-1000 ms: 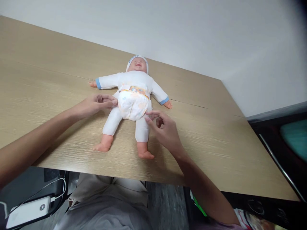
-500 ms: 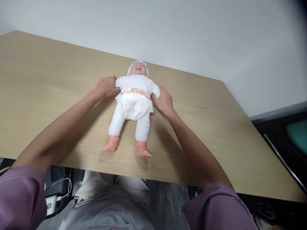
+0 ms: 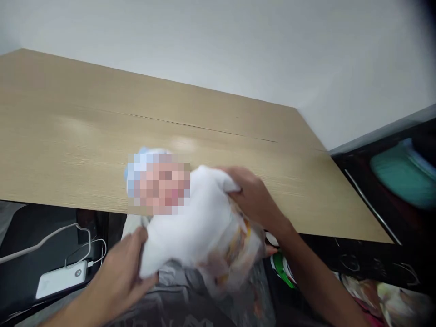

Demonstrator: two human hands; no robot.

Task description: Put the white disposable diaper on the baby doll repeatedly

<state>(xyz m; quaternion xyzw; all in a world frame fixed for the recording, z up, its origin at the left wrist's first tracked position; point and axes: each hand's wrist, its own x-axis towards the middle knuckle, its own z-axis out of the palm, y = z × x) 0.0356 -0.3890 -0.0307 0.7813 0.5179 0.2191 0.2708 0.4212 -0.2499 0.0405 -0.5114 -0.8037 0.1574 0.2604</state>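
Note:
A baby doll (image 3: 194,218) in a white suit and light blue-and-white cap hangs tilted between my hands, in front of the table's near edge. Its head lies toward the left, and its diapered lower body is smeared by motion at the lower right. My left hand (image 3: 127,259) is closed on one of the doll's arms, at the lower left. Around the other arm, above the table's near part, my right hand (image 3: 250,190) is closed. The diaper (image 3: 238,240) with its orange band is blurred, and the legs are mostly hidden.
A wooden table (image 3: 85,136) runs up to a pale wall. Below its edge at left, a white power bank (image 3: 61,279) with cables rests on a black surface. At right are a teal item (image 3: 403,172), a green round object (image 3: 282,270) and a plastic-wrapped bundle (image 3: 381,295).
The doll has come off the table toward me and turned, its head swinging to the left and its lower body to the right. Both hands have kept hold of its arms.

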